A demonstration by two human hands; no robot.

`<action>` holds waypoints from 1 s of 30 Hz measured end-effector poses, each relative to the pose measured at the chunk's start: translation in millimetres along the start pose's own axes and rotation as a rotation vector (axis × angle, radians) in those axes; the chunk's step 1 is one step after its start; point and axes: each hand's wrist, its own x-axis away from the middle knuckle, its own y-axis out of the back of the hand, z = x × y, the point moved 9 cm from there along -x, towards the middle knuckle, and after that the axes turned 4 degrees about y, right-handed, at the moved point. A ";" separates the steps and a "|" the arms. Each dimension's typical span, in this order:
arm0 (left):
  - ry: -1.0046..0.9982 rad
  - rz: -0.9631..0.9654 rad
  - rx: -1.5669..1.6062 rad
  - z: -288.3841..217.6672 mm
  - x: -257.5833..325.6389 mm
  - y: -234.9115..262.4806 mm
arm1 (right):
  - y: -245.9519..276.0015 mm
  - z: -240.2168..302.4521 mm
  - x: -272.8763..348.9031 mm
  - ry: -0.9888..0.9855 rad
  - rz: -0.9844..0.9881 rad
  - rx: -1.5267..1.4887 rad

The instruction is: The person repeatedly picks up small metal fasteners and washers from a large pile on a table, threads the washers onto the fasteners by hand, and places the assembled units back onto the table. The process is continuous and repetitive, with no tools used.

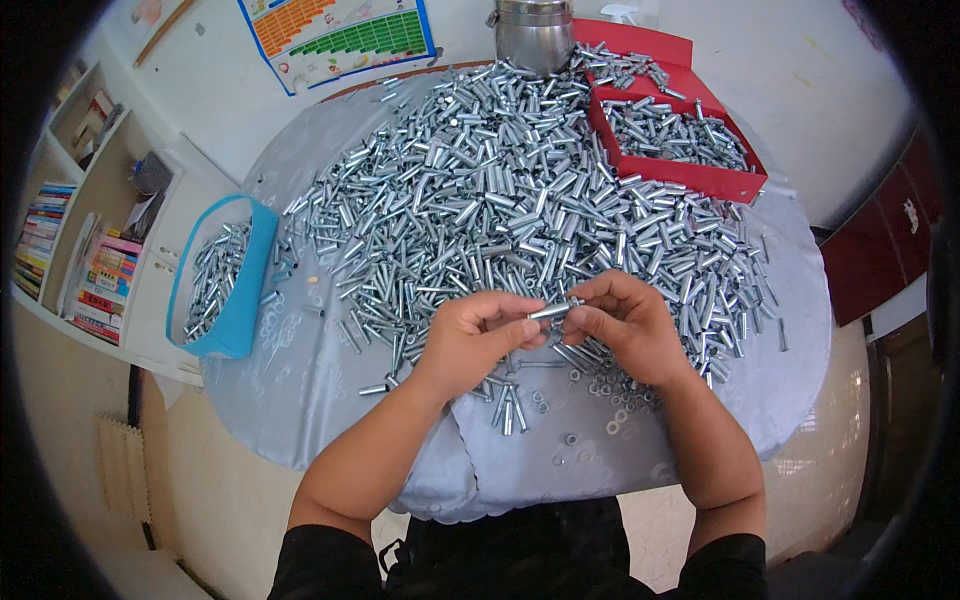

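Observation:
Over the near part of the table, a silvery expansion bolt (548,312) lies between my two hands, pointing sideways. My left hand (472,338) pinches its sleeve end with thumb and fingers. Around the other end, the thumb and forefinger of my right hand (625,325) are closed; whether they hold a separate nut or washer is too small to tell. A large heap of metal bolts and sleeves (500,190) spreads behind my hands. Loose washers and nuts (614,427) lie below my right hand, and a few bolts (508,408) lie near my left wrist.
At the left table edge stands a blue fabric bin (235,325) holding bolts. A red box (690,183) with more bolts sits at the back right, beside a steel canister (535,42). The grey tablecloth (270,420) hangs over the rounded front edge. A bookshelf (150,280) stands further left.

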 end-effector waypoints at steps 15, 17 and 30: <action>-0.258 -0.387 -0.103 -25.4 3.5 38.9 | 73.2 33.1 -10.3 0.333 -0.386 -0.415; -0.227 -0.386 -0.154 -26.2 5.6 37.7 | 73.9 29.3 -9.0 0.300 -0.358 -0.355; -0.467 0.192 -1.201 -32.8 17.8 -32.8 | 83.4 25.1 -3.0 0.238 -0.443 -0.139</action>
